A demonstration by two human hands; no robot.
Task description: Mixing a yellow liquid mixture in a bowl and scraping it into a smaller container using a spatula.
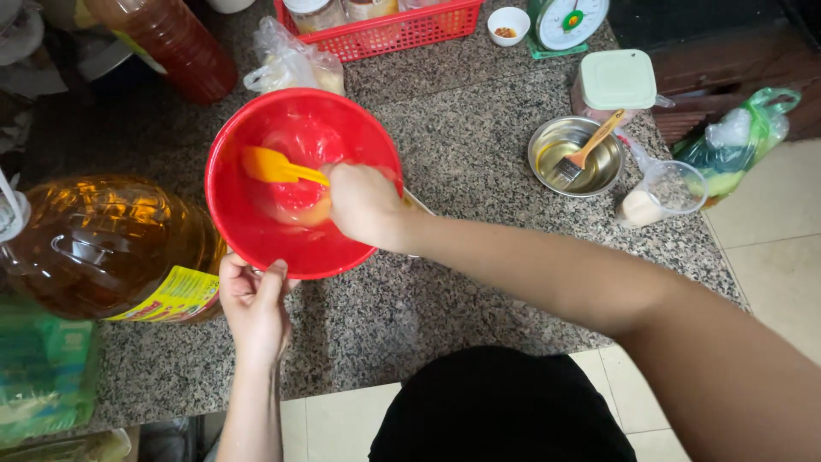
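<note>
Orange spatula (272, 166) gripped, fingers (346, 190) closed

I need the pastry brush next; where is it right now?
In the head view, the brush rests in the small steel bowl on the counter's right side, right of the red bowl, below the square-lidded container.

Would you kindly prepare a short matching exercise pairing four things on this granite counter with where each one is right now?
Things:
1. orange spatula
2. pastry brush
3. left hand
4. kitchen scale

Places:
A. at the counter's far edge, beside the red basket
B. on the near rim of the red bowl
C. lying in the steel bowl
D. inside the red bowl, held by the right hand

Pairs: 1-D, 2-C, 3-B, 4-A
</note>
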